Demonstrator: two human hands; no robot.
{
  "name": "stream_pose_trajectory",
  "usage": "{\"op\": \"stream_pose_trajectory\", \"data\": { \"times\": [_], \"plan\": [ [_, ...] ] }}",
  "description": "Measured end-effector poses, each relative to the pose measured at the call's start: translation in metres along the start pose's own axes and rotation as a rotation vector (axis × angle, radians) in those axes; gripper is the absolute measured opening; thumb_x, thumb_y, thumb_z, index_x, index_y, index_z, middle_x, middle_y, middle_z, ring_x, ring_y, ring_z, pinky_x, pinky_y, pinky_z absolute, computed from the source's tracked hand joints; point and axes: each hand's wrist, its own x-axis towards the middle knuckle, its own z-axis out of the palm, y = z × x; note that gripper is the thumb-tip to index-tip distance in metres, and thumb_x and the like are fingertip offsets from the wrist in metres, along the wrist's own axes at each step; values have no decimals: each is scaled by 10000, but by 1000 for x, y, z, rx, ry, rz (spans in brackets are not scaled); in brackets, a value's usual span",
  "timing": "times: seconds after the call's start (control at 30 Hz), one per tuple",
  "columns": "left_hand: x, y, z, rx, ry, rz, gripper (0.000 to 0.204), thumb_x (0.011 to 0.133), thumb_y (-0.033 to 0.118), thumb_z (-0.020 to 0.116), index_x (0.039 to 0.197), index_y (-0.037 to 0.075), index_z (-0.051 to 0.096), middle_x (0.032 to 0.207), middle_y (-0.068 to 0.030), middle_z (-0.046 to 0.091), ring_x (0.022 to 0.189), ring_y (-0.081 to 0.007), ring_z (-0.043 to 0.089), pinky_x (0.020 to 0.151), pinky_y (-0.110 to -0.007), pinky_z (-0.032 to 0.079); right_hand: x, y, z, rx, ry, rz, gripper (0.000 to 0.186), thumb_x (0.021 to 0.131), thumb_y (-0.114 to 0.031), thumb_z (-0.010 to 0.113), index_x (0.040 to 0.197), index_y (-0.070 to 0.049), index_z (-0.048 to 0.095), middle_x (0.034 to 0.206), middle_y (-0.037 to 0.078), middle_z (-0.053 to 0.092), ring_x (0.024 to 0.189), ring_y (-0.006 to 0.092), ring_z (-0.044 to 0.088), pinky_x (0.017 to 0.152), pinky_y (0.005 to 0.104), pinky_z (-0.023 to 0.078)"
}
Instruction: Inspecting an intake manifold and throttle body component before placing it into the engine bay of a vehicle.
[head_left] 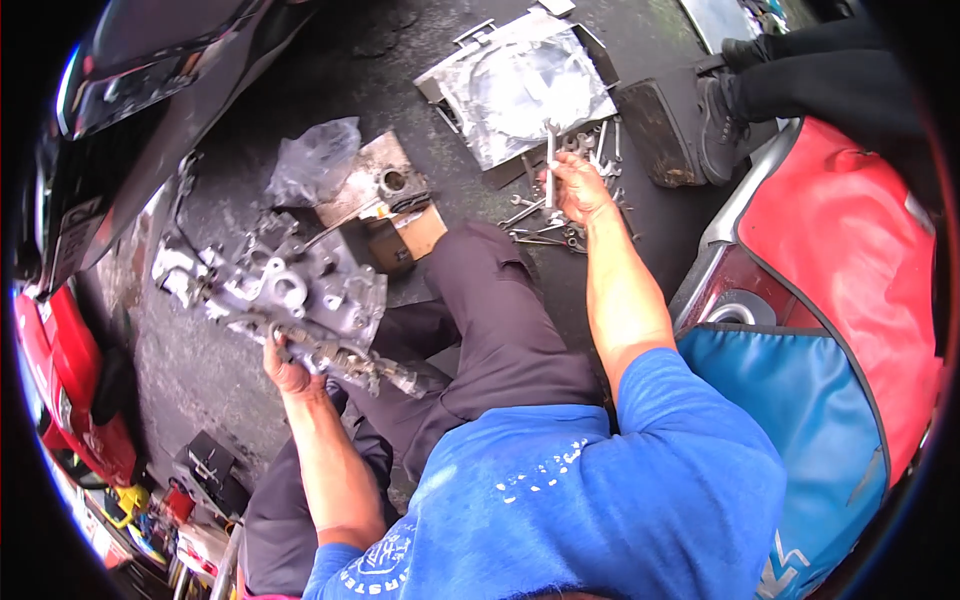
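Observation:
A large silver engine casing (335,305), with a greyish metal assembly along its lower edge, rests tilted over my left thigh; my left hand (292,365) grips that lower edge. Out to the right, my right hand (578,188) holds an upright silver combination wrench (550,150) between thumb and fingers. Loose wrenches (525,236) lie on the floor around and beneath that hand. Above them is a silver tray (510,85) with a shiny lining. A clear plastic bag (310,165), a grimy metal part (370,170) and a cardboard box (418,235) sit beyond the casing.
A dark vehicle body (150,100) fills the upper left, with red bodywork (70,380) and assorted tools below it. A red and blue padded cover (830,250) lies close on my right. Another person's dark-shod foot (718,135) and legs are at upper right, beside a dark plate (655,130).

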Motion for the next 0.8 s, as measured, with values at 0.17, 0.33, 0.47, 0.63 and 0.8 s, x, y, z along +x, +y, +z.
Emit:
{"op": "stream_pose_trajectory", "data": {
  "times": [0.17, 0.33, 0.47, 0.63, 0.8],
  "plan": [
    [-15, 38, 53, -113, -66, -51, 254, 831, 246, 668, 1003, 59, 661, 953, -105, 717, 847, -268, 708, 798, -431, 593, -83, -66, 97, -302, -204, 3, 320, 1020, -143, 522, 1325, -47, 503, 748, 29, 578, 530, 110, 520, 469, 257, 439],
    [-57, 92, 100, -163, -186, -34, 253, 816, 215, 677, 944, -3, 673, 905, -146, 721, 788, -281, 724, 712, -418, 619, -165, -123, 204, -762, -506, -193, 453, 988, -79, 555, 1436, -41, 499, 825, -28, 544, 701, 53, 471, 631, 211, 429],
    [-85, 133, 130, -68, -326, -123, 763, 724, 256, 775, 1350, -76, 490, 1200, -189, 658, 1042, -291, 677, 926, -420, 556, -234, -178, 286, -961, -688, -690, 406, 904, -4, 638, 1308, 3, 610, 852, 12, 604, 788, 127, 553, 715, 291, 472],
    [-131, 183, 193, 78, -458, -113, 928, 664, 374, 867, 1345, -122, 477, 1256, -214, 622, 1106, -282, 651, 1007, -406, 508, -303, -238, 379, -1230, -794, -1093, 287, 841, -40, 710, 1125, -6, 690, 838, 114, 619, 761, 270, 601, 687, 346, 483],
    [-173, 212, 223, 74, -459, -117, 961, 599, 318, 844, 1361, -127, 462, 1278, -236, 609, 1131, -299, 645, 1028, -402, 490, -351, -284, 422, -1466, -918, -1144, 126, 837, -101, 728, 884, -8, 656, 800, 142, 574, 733, 356, 571, 639, 426, 449]
  ]
}}
